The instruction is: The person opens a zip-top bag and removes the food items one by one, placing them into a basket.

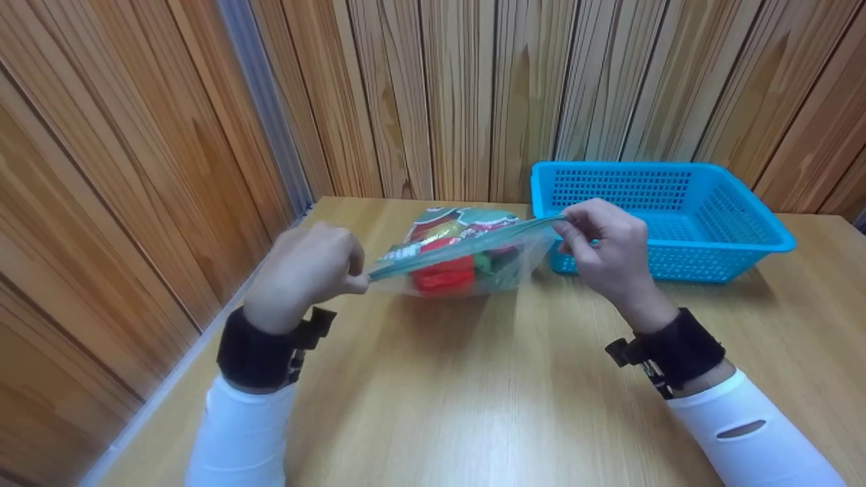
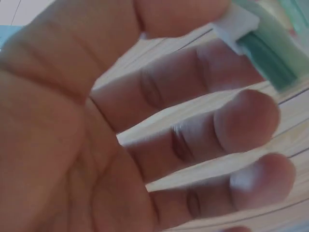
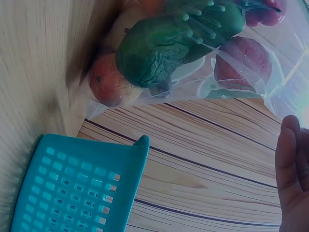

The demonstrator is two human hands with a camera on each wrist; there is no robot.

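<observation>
A clear zip bag point(image 1: 524, 270) with a green top strip and a printed panel is held up over the table, its top edge slanting up to the right. My left hand point(image 1: 304, 267) pinches the strip's left end; in the left wrist view a white slider point(image 2: 236, 26) sits at thumb and index finger, the other fingers loosely bent. With thumb and fingers my right hand point(image 1: 605, 247) pinches the strip's right end. Inside the bag are a bright red item point(image 1: 443, 274), a dark green knobbly vegetable point(image 3: 154, 55), a reddish round fruit point(image 3: 241, 63) and an orange-red fruit point(image 3: 108, 79).
A blue perforated plastic basket point(image 1: 703, 260) stands at the back right, just behind my right hand. The wooden table point(image 1: 446, 399) meets a wood-panelled wall point(image 1: 460, 101) at the back and another panelled wall point(image 1: 122, 169) on the left.
</observation>
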